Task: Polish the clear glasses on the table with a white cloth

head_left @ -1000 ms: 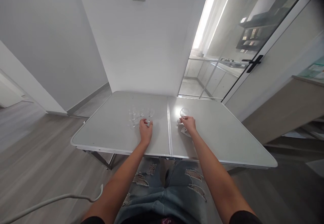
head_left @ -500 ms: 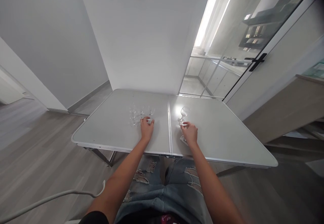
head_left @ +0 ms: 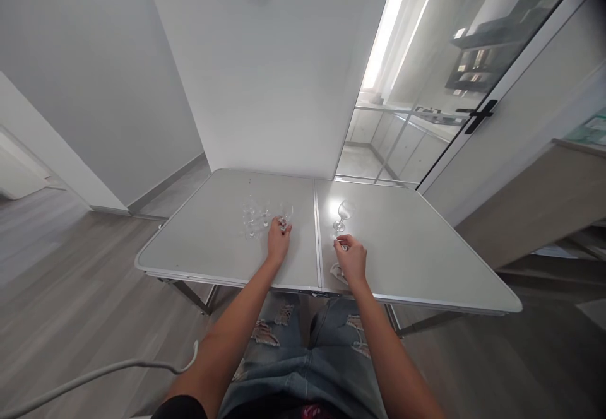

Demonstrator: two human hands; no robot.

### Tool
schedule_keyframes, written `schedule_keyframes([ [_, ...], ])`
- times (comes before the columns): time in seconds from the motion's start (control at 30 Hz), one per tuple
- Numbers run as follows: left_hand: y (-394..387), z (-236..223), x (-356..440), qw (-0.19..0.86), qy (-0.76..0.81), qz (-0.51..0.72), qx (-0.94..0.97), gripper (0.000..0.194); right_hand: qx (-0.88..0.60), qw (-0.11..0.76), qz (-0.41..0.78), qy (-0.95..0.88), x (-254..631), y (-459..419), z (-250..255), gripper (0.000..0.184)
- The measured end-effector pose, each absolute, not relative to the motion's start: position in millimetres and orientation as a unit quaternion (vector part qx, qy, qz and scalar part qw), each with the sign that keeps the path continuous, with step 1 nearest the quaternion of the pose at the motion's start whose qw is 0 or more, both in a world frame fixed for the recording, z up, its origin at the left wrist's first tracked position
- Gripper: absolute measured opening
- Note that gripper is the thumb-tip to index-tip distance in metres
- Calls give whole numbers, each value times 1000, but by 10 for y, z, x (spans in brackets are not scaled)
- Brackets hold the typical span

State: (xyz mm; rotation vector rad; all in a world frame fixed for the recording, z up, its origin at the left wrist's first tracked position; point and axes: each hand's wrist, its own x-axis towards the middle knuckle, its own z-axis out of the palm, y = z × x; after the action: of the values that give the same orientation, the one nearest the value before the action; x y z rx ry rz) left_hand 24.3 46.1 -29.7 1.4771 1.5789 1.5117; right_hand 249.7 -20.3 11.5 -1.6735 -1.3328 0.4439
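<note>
My left hand (head_left: 278, 241) has its thumb and fingers closed around the foot of a small clear stemmed glass (head_left: 286, 209). Just left of it, several more small clear glasses (head_left: 251, 217) stand close together; their outlines are faint. A larger clear wine glass (head_left: 346, 210) is upright on the right half of the table. Nearer to me than its foot, my right hand (head_left: 351, 256) is curled with fingertips pinched; what they hold, if anything, is too small to make out. A crumpled whitish piece (head_left: 338, 272), perhaps cloth or paper, lies beside that wrist, partly covered.
The pale folding table (head_left: 203, 236) has a metal rim and a centre seam (head_left: 316, 230). Behind it are a white wall (head_left: 279, 91) and a glass-panelled door (head_left: 407, 91). A wooden shelf unit (head_left: 530, 198) stands to the right. A grey-white cable (head_left: 118, 363) runs at lower left.
My left hand has shifted slightly right and closed in on the foot of the small glass. My right hand has drawn back a little from the wine glass, and more of the whitish piece shows.
</note>
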Motion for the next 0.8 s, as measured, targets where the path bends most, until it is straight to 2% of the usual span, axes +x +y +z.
schedule_keyframes([
  [0.13,444,-276,233,278,559,554,550,24,-605,552,360,-447,2447,-267,194,24],
  [0.23,418,-254,231,275,545,574,546,20,-474,607,538,-343,2490,-309,261,29],
  [0.3,396,-231,244,279,525,581,556,21,-378,639,607,-283,2542,-323,314,37],
  [0.4,358,-186,283,300,479,582,585,24,-294,684,633,-210,2564,-303,373,44],
  [0.5,301,-121,320,348,417,582,606,27,-273,702,633,-179,2448,-226,372,45],
  [0.63,212,-18,339,391,385,552,628,39,-288,696,626,-200,2186,-57,284,40],
  [0.8,201,-9,375,484,335,541,602,52,-328,724,562,-230,1926,175,190,42],
])
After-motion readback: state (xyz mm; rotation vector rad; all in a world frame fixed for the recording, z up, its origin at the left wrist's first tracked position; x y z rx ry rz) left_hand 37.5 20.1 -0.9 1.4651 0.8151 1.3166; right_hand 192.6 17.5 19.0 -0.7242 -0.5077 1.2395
